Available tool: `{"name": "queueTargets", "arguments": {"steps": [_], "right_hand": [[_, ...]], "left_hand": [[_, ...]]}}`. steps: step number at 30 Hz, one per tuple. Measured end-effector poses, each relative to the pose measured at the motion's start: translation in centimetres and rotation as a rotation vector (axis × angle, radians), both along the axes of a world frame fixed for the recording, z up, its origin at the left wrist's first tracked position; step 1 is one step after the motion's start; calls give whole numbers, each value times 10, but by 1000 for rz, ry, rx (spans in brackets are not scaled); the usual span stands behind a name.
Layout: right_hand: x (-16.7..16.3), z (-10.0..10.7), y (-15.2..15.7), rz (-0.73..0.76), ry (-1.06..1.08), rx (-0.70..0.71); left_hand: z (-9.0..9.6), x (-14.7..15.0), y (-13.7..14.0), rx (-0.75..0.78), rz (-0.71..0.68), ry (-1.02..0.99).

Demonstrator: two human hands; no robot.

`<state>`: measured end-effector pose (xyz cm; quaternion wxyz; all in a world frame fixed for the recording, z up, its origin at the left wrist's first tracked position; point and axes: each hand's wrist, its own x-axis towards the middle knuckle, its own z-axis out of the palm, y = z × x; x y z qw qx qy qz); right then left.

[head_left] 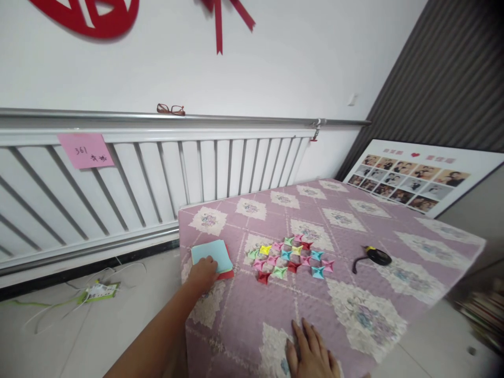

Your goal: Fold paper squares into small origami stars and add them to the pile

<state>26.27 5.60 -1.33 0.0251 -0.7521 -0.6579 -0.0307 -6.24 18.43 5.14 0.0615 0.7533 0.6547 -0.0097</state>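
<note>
A small stack of square coloured paper (218, 251), light blue on top with red showing below, lies at the left edge of the cloth. My left hand (203, 273) is at its near side, fingers curled and closed on the blue paper; how many sheets are pinched is hidden. Palm down near the front edge, my right hand (313, 354) rests on the cloth with fingers apart, holding nothing. Between and beyond the hands sit several folded paper pieces (293, 266) in red, pink, green, yellow and blue, grouped in loose rows.
The table wears a purple floral cloth (252, 302). A black tape measure (378, 256) with a strap lies to the right. Behind stand a white radiator (208, 168) and a photo board (405, 176). Glasses (170, 109) rest on the pipe. A power strip (100, 291) lies on the floor.
</note>
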Motion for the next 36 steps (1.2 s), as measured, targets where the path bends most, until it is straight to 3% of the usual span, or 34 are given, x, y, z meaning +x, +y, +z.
{"name": "queueTargets", "arguments": {"steps": [16, 36], "right_hand": [[-3, 4, -2, 2, 2, 20], [-5, 9, -2, -12, 36, 3]], "left_hand": [[8, 2, 2, -47, -14, 48], [5, 9, -1, -41, 4, 62]]}}
